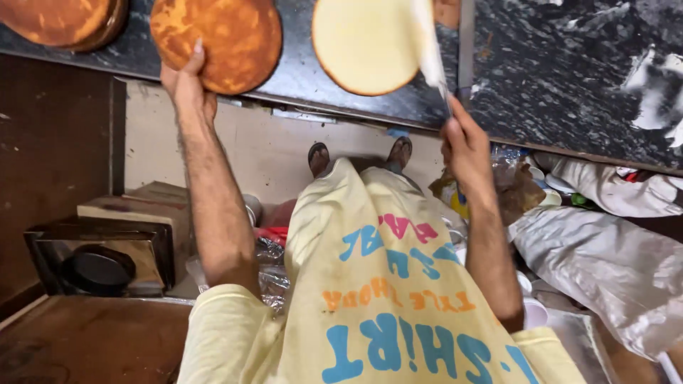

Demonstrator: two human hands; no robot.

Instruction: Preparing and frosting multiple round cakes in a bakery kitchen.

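At the worktop's near edge, the left hand rests open-fingered against the rim of a browned round cake, thumb up on its crust. Beyond it, the right hand is closed around a knife handle, the blade lying across a pale round cake. Both cakes look soft and crumbly, best supported by a flat palm underneath rather than pinched. A third browned cake sits farther left.
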